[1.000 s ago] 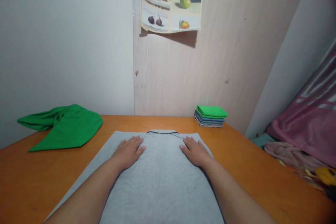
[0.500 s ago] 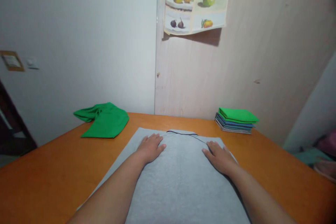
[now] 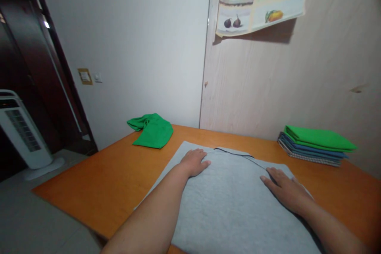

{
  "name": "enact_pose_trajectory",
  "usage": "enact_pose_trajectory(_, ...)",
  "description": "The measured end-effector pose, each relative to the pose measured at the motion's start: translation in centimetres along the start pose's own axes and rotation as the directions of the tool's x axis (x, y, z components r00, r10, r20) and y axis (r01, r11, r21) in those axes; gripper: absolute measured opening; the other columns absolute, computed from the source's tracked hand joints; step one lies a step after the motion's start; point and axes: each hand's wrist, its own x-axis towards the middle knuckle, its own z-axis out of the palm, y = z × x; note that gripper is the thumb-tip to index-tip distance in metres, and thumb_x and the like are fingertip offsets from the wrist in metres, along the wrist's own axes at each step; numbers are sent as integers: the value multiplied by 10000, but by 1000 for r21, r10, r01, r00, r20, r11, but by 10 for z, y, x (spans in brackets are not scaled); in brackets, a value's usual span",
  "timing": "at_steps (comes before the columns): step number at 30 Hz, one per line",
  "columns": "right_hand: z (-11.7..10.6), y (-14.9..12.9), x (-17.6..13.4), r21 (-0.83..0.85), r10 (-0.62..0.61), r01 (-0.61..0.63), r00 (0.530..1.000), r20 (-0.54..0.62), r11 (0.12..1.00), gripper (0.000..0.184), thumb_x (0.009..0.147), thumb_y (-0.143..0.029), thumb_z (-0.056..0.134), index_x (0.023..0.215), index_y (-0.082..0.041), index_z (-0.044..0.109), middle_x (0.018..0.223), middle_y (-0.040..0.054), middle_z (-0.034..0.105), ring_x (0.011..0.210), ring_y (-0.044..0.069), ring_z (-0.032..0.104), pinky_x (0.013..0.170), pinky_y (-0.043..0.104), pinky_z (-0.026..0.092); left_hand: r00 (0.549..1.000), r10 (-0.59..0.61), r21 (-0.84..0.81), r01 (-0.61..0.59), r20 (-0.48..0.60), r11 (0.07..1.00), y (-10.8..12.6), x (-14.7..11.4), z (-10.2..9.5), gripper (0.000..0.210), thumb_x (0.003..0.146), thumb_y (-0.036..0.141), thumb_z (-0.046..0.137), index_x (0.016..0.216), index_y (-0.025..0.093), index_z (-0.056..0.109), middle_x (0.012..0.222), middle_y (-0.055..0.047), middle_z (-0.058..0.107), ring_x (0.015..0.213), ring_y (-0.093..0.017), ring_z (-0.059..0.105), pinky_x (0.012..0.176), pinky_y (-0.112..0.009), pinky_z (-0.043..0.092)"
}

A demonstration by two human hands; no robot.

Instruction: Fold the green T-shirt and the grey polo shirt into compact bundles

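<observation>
A light grey garment (image 3: 235, 202) lies spread on the orange table, with a dark-edged opening like a neckline at its far end. My left hand (image 3: 193, 162) rests flat on its far left part, fingers together and thumb out. My right hand (image 3: 284, 188) lies flat near its far right edge, thumb apart from the fingers. Neither hand grips the cloth. Parts of the garment's two sides are hidden under my forearms.
On the orange table (image 3: 98, 182), a crumpled green cloth (image 3: 156, 133) lies at the back left. A stack of folded cloths (image 3: 315, 145), green on top, sits at the back right. Walls stand behind the table. A white fan-like appliance (image 3: 28, 139) stands on the floor at left.
My view has turned to the left, so everything appears shifted right and the appliance and doorway have come into sight. Both hands stay flat on the garment in about the same places.
</observation>
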Motion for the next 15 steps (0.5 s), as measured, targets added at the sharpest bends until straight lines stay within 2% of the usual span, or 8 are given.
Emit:
enact_pose_trajectory(7,5,6,3,2,-28,28,1000,-14,1000,787,944,-666,240,1497,-138,429,1573,122,396,1483,320,293,1196,589,235,998,-3,-46,0,-70,999,-14,3,-4,484,964,498,462,1286,179,632,1325,-94,647,1203,-236,597,1019,-320,464)
enact_pose_trajectory(11,7,8,4,11,-36,36,999,-34,999,780,944,-671,256,1484,-141,449,1560,130,418,1472,334,314,1180,604,264,995,3,-49,-7,-96,999,-14,2,-7,423,978,455,445,1237,196,655,1267,-79,673,1155,-229,613,975,-311,484)
enact_pose_trajectory(15,6,7,4,15,-25,25,999,-25,1000,770,942,-676,263,1481,-162,457,1560,120,421,1470,332,318,1178,595,276,995,20,-26,-23,-94,999,-4,1,-9,402,987,441,427,1208,201,662,1241,-88,680,1130,-241,620,968,-341,485)
